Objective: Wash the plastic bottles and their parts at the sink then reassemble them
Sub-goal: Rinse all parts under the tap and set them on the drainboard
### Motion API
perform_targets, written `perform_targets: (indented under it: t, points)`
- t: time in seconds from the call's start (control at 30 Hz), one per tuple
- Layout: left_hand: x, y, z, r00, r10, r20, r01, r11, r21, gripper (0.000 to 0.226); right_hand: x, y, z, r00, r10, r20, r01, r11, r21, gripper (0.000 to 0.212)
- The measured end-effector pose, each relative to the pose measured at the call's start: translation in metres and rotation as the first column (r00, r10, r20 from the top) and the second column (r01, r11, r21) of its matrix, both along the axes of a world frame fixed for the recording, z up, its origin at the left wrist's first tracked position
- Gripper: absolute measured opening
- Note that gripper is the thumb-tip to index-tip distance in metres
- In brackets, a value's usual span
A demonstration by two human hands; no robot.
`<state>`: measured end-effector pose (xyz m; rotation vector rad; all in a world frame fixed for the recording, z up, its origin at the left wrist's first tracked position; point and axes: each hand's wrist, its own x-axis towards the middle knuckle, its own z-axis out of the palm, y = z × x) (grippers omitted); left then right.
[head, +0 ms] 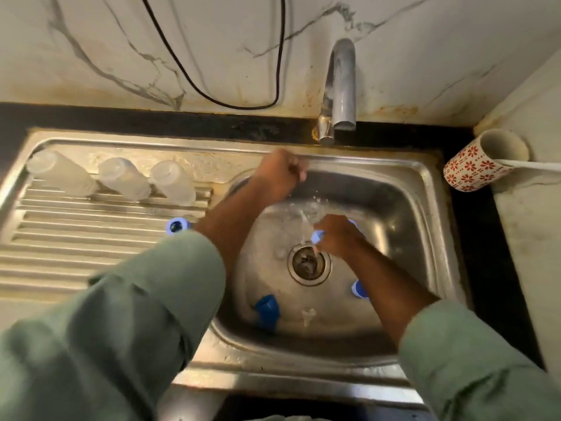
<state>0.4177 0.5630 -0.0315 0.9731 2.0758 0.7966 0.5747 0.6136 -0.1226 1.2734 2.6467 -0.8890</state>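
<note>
The right hand (pixel 337 235) pinched a small blue part (pixel 317 237) at its fingertips, over the drain (pixel 308 264) in the sink (pixel 425 189) basin. The left hand (pixel 280 174), fingers curled in a fist, hung near the basin's back edge. Three clear bottles (pixel 121 180) lay along the drainboard's back edge

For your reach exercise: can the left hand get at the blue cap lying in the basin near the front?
Probably yes. The left hand holds nothing visible, and nothing lies over the blue cap; only open basin lies between them.
</note>
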Motion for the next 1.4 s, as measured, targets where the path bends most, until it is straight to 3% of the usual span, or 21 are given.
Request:
perform_targets:
  t: [0.03,0.1,0.13,0.2,0.23,0.27,0.37,0.47,0.7,0.87,1.0,1.1,1.2,1.33,1.4]
  points:
    - [0.003,-0.023,-0.005,0.998,-0.025,-0.051,0.023,0.999,-0.037,0.019,0.000,-0.003,0.002,0.999,-0.019,0.041,0.018,0.999,0.033,0.029]
    - [0.005,-0.075,-0.017,0.989,-0.056,-0.139,0.053,0.998,-0.031,0.019,-0.001,-0.011,0.011,0.959,-0.148,-0.241,0.180,0.976,0.119,0.029]
    - [0.004,-0.105,-0.023,0.986,-0.042,-0.162,0.039,0.999,-0.019,0.019,-0.004,-0.018,0.013,0.951,-0.124,-0.283,0.166,0.977,0.133,0.025]
    - [0.004,-0.159,-0.032,0.977,-0.052,-0.207,0.041,0.998,-0.058,0.019,-0.006,-0.034,0.013,0.999,0.024,0.039,-0.026,0.997,0.075,0.008]
    - [0.001,-0.189,-0.033,0.966,-0.070,-0.248,0.052,0.996,-0.078,0.020,-0.009,-0.046,0.011,0.990,0.022,0.140,-0.026,0.999,0.028,0.005]
    - [-0.004,-0.214,-0.035,0.953,-0.090,-0.289,0.068,0.994,-0.085,0.021,-0.011,-0.058,0.012,0.991,-0.014,0.130,0.013,1.000,0.013,0.011]
    - [-0.032,-0.277,-0.044,0.906,-0.076,-0.416,0.064,0.997,-0.044,0.020,-0.037,-0.114,0.028,0.974,-0.009,-0.227,0.004,1.000,-0.024,0.048]
    - [-0.070,-0.315,-0.057,0.891,-0.095,-0.445,0.047,0.992,-0.119,0.025,-0.078,-0.190,0.044,0.938,0.115,-0.328,-0.159,0.981,-0.110,0.056]
    - [-0.099,-0.339,-0.071,0.837,-0.272,-0.476,0.218,0.962,-0.165,0.030,-0.129,-0.262,0.019,0.983,0.092,-0.159,-0.104,0.992,-0.068,0.061]
    - [-0.107,-0.343,-0.072,0.842,-0.290,-0.455,0.257,0.957,-0.135,0.024,-0.140,-0.280,0.021,0.982,0.076,-0.171,-0.075,0.997,0.011,0.048]
    - [-0.107,-0.346,-0.069,0.863,-0.244,-0.442,0.221,0.970,-0.104,0.024,-0.138,-0.286,0.026,0.986,0.052,-0.157,-0.052,0.999,0.000,0.051]
    - [-0.097,-0.343,-0.060,0.860,-0.210,-0.466,0.214,0.976,-0.045,0.022,-0.121,-0.285,0.034,0.985,-0.027,-0.170,0.021,0.999,-0.037,0.043]
    - [-0.074,-0.327,-0.047,0.839,-0.259,-0.478,0.312,0.950,0.033,0.020,-0.086,-0.265,0.039,0.967,-0.205,-0.149,0.179,0.968,-0.174,0.032]
    - [-0.031,-0.289,-0.040,0.817,-0.389,-0.426,0.445,0.895,0.037,0.023,-0.018,-0.207,0.027,0.935,-0.354,0.000,0.339,0.895,-0.289,0.008]
    - [-0.007,-0.261,-0.043,0.788,-0.478,-0.387,0.502,0.864,-0.043,0.025,0.015,-0.174,0.012,0.921,-0.364,0.138,0.389,0.869,-0.306,0.014]
